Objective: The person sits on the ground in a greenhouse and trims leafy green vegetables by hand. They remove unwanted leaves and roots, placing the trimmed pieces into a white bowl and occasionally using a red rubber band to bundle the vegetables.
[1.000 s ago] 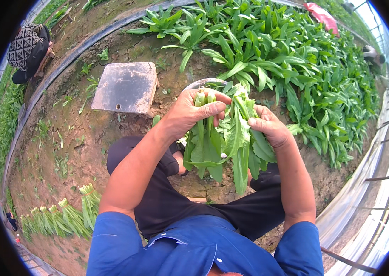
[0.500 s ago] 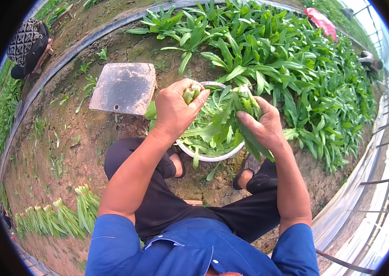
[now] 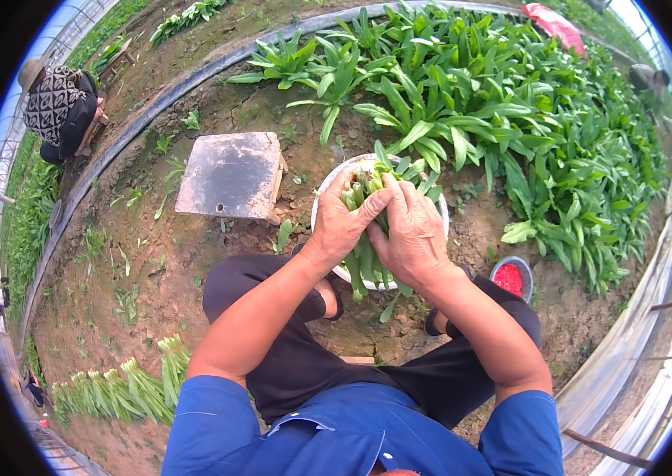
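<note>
Both my hands meet in front of me above a white tub (image 3: pixel 341 168). Stalks of long-leaved greens (image 3: pixel 363 258) are gathered between them, cut ends up and leaves hanging down toward the tub. My left hand (image 3: pixel 339 228) wraps the stalks from the left. My right hand (image 3: pixel 413 238) is closed against them from the right, its fingers bent near the left thumb. More leaves (image 3: pixel 429 178) show inside the tub behind my right hand; most of its inside is hidden by my hands.
A low wooden stool (image 3: pixel 229 176) stands left of the tub. Tied bundles of greens (image 3: pixel 145 389) lie at lower left. A small grey bowl (image 3: pixel 529 282) with red contents sits by my right knee. Growing plants (image 3: pixel 502 127) fill the far right. A person (image 3: pixel 62 111) crouches at far left.
My hands, apart before with stalks in each, have come together over the tub. The view has shifted, and the small bowl with red contents now shows at right.
</note>
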Action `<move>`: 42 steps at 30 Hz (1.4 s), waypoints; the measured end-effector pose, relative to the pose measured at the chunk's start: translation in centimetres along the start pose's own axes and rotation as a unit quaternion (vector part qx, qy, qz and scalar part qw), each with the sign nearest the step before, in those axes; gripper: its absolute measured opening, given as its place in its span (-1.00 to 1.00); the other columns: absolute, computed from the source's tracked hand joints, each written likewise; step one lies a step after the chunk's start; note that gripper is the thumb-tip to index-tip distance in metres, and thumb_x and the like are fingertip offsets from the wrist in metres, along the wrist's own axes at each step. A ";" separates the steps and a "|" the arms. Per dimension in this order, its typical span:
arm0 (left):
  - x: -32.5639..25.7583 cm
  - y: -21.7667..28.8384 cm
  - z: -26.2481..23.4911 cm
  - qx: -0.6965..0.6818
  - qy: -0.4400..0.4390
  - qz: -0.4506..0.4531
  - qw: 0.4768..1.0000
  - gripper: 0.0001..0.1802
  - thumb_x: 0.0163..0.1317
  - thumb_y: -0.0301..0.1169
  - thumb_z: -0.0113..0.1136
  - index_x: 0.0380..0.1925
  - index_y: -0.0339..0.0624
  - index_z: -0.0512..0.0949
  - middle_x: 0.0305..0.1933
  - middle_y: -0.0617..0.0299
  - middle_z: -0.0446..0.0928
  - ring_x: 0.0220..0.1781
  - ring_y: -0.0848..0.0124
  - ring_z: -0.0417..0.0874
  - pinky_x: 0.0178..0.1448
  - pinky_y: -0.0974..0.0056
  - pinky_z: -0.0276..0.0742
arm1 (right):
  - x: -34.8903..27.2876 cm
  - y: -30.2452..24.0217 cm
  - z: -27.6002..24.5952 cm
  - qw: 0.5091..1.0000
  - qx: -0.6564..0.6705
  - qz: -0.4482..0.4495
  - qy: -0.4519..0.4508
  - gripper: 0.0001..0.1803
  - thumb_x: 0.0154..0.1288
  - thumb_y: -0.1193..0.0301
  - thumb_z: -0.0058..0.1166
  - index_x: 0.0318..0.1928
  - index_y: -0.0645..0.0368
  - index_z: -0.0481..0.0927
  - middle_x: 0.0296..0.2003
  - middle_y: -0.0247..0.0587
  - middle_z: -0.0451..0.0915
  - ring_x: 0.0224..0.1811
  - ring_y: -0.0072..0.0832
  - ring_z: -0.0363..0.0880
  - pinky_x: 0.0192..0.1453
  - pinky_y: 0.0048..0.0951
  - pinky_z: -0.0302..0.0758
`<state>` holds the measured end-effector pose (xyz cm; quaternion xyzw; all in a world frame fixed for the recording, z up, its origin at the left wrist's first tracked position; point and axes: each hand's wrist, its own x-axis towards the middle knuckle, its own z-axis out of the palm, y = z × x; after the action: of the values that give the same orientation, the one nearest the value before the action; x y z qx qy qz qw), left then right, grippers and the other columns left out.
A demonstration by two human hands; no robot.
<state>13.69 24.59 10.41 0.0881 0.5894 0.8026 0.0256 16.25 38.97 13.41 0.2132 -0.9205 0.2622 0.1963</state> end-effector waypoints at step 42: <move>-0.5 2.4 -3.8 0.014 -0.179 -0.245 0.953 -0.61 0.28 -0.28 0.25 0.03 -0.31 0.64 -0.11 0.26 0.68 -0.15 0.55 0.65 0.00 0.37 0.60 | 0.7 3.5 -3.8 0.985 0.170 -0.006 -0.033 -0.80 0.23 0.34 0.37 -0.20 0.16 0.73 -0.36 -0.08 0.72 -0.34 -0.08 0.71 -0.24 -0.19 0.62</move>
<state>13.64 20.21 11.57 0.0836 0.5900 0.7342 0.3254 14.87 43.65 15.29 0.2573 -0.8674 0.4062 0.1284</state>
